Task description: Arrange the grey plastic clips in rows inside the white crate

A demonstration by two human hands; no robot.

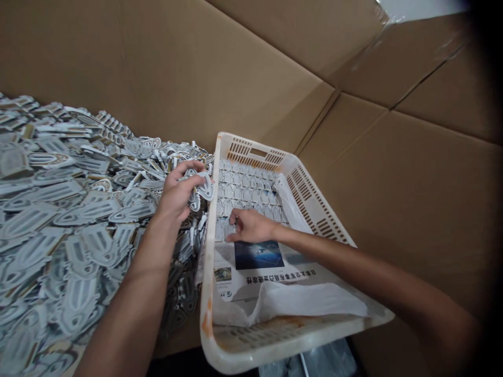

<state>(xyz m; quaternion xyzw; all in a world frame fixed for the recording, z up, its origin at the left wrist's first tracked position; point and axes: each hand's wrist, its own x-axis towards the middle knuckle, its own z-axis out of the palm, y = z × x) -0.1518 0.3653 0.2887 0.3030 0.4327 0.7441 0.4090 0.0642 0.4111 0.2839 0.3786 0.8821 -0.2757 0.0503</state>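
Two bare hands are mine here. My left hand (176,193) is closed on a small bunch of grey parts (206,188), pinched between thumb and fingers beside the basket's left rim; I make out at least two, but they overlap too much for a sure count. My right hand (255,226) is down inside the basket, thumb and fingers curled at the left end of the nearest row; I cannot tell whether they grip a part or only touch it.

At those fingertips are at least two laid parts (220,230), starting that row. Beyond them, about four fuller rows (251,183) of the same flat parts run across the far half, too small and close-set to count singly. Under them lies newspaper (243,288), bare on the near side, with one large dark-blue picture (259,256) and one line of big print upside down to me. White liner (310,301) shows in two stretches, along the right wall and the near wall. All this sits in one white plastic basket (208,251), stained orange in places. Left of it spreads one heap (78,209) of like parts, beyond counting. Brown cardboard (236,78) rises behind.
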